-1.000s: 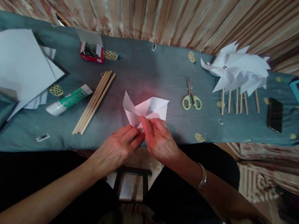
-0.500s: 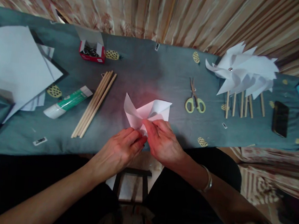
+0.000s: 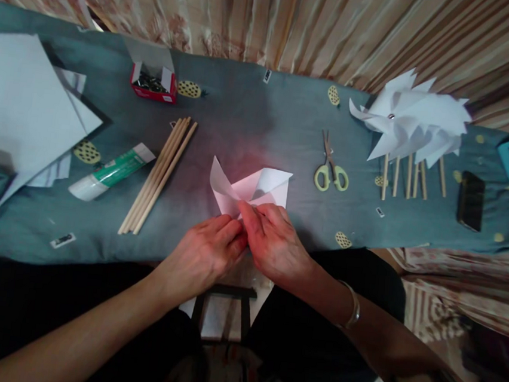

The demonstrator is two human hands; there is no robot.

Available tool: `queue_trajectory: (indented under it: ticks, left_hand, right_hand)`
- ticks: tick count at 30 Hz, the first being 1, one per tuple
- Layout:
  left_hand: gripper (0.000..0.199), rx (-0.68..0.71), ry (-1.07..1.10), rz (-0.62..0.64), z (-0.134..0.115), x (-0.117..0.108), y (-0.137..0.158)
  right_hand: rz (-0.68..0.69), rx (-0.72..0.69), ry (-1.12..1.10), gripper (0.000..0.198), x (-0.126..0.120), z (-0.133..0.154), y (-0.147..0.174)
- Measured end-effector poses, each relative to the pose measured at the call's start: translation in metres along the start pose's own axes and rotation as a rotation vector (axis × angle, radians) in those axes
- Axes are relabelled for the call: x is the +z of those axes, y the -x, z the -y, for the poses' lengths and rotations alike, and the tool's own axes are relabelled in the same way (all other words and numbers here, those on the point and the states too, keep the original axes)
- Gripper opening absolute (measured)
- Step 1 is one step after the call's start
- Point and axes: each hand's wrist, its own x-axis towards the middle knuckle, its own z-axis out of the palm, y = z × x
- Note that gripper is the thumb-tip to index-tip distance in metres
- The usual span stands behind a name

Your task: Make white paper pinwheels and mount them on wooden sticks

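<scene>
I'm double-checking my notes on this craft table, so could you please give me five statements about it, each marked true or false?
1. The left hand and the right hand both hold the folded white paper. True.
2. The scissors have red handles. False: the handles are yellow-green.
3. The green-and-white tube lies between the large paper sheets and the wooden sticks. True.
4. The bracelet is on the left wrist. False: it is on the right wrist.
5. The red box is closed. False: it stands open, with small dark items inside.
</scene>
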Motion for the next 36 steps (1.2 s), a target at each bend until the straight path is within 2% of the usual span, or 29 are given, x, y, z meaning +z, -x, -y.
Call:
queue_trajectory:
  ticks: [5,9,14,16,20,22,26,29,32,36]
  left_hand:
    - [0.019,0.005,-0.017,0.015,0.002,0.0,-0.001]
    - [0.02,0.021,-0.068,0.033,0.002,0.001,-0.001]
    - [0.013,0.014,-0.116,0.061,0.0,0.004,0.0]
    - [0.013,0.008,-0.128,0.081,0.0,0.003,0.0]
    - [0.016,-0.041,-0.141,0.156,0.006,-0.008,-0.002]
    - [0.017,-0.051,-0.173,0.152,0.016,-0.015,-0.002]
    - [0.018,-0.06,-0.258,0.066,0.042,-0.025,0.0]
    - [0.018,-0.069,-0.265,-0.031,0.051,-0.028,0.0]
    - [0.024,-0.044,-0.211,-0.134,0.042,-0.027,-0.002]
    - [0.019,0.042,-0.125,-0.053,0.017,-0.017,-0.002]
  right_hand:
    - [-0.031,0.013,-0.042,0.036,0.003,-0.005,0.001]
    - [-0.017,0.042,-0.128,0.036,-0.006,-0.008,0.0]
    - [-0.221,0.207,-0.257,0.034,-0.026,-0.023,-0.004]
    - [-0.231,0.304,-0.248,0.036,-0.027,-0.037,-0.008]
    - [-0.128,0.381,-0.316,0.048,-0.016,-0.063,-0.015]
    - [-0.079,0.403,-0.343,0.051,-0.01,-0.069,-0.018]
    - [-0.043,0.492,-0.345,0.051,-0.011,-0.065,-0.016]
    - [0.004,0.566,-0.35,0.051,-0.017,-0.059,-0.011]
    - [0.047,0.592,-0.349,0.051,-0.021,-0.056,-0.008]
    - [0.093,0.594,-0.364,0.051,-0.021,-0.056,-0.007]
